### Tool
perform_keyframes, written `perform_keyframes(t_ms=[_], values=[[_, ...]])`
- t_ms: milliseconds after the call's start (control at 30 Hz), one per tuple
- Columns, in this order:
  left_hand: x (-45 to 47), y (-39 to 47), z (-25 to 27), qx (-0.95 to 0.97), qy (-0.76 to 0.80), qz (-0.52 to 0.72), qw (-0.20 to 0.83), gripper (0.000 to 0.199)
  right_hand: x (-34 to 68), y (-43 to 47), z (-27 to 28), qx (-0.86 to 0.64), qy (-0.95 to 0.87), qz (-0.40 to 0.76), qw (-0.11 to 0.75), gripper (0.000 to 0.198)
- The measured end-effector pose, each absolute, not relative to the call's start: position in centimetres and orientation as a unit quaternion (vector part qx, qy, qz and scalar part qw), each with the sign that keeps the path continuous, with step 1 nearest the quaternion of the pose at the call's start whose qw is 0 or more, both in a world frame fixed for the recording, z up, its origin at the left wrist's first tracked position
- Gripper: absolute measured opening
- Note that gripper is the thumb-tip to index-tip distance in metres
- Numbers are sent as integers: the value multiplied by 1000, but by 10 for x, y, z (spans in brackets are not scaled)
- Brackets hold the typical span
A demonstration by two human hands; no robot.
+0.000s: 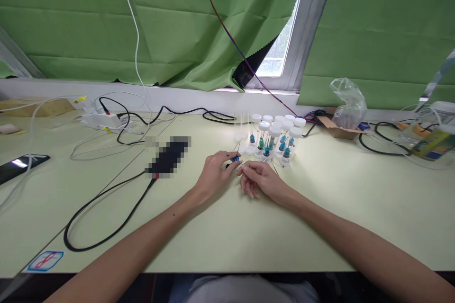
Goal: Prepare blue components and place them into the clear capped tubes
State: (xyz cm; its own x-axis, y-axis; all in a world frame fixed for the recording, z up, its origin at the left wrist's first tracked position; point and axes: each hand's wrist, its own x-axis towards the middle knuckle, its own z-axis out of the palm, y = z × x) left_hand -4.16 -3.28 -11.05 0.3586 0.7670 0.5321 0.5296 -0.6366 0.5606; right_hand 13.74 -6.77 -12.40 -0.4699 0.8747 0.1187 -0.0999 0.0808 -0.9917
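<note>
My left hand pinches a small blue part with thin wire leads between thumb and fingers. One lead sticks up from it, and another runs toward my right hand. The right thumb and index finger are closed at that lead's end, while the other fingers curl loosely below. Just behind the hands stands a clear capless tube. To its right, several clear tubes with white caps stand close together, holding blue or green parts with wire leads.
A black cable loops across the table to a pixelated dark object. A phone lies at the far left, near a white power strip. A cardboard box with a plastic bag sits at the back right.
</note>
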Motion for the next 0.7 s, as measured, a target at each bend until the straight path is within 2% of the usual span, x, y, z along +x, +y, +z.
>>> perform_keyframes(t_ms=[367, 700], values=[[-42, -31, -114, 812, 390, 411, 144, 22, 136, -67, -126, -234, -489, 740, 400, 31], [-42, -31, -114, 812, 384, 417, 142, 22, 136, -67, -127, -232, -482, 744, 401, 30]])
